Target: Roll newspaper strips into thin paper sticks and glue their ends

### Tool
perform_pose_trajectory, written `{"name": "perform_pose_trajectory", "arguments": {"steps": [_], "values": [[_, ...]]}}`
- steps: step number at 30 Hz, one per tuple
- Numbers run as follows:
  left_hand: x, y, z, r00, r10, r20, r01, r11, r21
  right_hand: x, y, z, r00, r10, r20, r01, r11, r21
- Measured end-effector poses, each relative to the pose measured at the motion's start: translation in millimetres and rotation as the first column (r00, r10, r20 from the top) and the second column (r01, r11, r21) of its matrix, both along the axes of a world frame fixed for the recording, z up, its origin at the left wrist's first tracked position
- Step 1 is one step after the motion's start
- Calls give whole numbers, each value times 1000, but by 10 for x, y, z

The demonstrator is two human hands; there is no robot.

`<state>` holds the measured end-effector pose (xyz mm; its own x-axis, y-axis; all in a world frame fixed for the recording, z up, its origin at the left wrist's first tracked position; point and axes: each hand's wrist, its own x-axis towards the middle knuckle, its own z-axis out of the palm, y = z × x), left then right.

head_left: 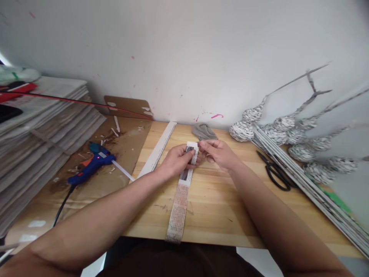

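Observation:
A long folded strip of newspaper (180, 204) runs from the table's front edge up to both hands at the middle of the wooden table (225, 207). My left hand (175, 161) is closed on the strip's far end, thumb on top. My right hand (217, 153) pinches the same end from the right, where the paper is folded or rolled over. Both forearms reach in from the near edge.
A blue hot glue gun (92, 161) with a glue stick lies on brown cardboard at the left, its cord running off the front. Stacked newspapers (34, 130) fill the far left. Black scissors (276, 171), rolled paper sticks and woven paper balls (291, 130) lie right. A white ruler (157, 150) and grey cloth (204, 132) sit behind.

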<state>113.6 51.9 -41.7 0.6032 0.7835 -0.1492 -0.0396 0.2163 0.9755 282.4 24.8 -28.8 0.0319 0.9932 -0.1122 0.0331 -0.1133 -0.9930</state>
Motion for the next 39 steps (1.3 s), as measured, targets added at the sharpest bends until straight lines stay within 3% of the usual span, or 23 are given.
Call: {"name": "perform_pose_trajectory", "arguments": {"steps": [5,12,16,24,30,34,39], "values": [[0,11,-38,999,-30,35,29,999,20,30,-21,27,986,125,108,-130,991,43],[-1,-8,-13,1000,-4,1,4,1000,-10,-64,2,-12,998,-70,5,70,997,44],[8,-12,-21,1000,2,-11,-2,999,-40,-88,12,-25,990,-111,-84,114,993,32],[-18,-31,-36,997,-4,-79,14,992,125,-180,-17,4,978,-178,-109,179,984,-1],[-44,-60,-18,985,46,-168,3,959,282,-258,-37,-6,967,-161,-197,162,987,-12],[-29,-53,-63,992,39,-121,-8,970,245,-295,-55,-6,972,-124,-201,125,992,-8],[-21,-26,-80,1000,-22,-19,24,994,104,-219,-60,24,985,-24,-171,22,1000,-10]]}}
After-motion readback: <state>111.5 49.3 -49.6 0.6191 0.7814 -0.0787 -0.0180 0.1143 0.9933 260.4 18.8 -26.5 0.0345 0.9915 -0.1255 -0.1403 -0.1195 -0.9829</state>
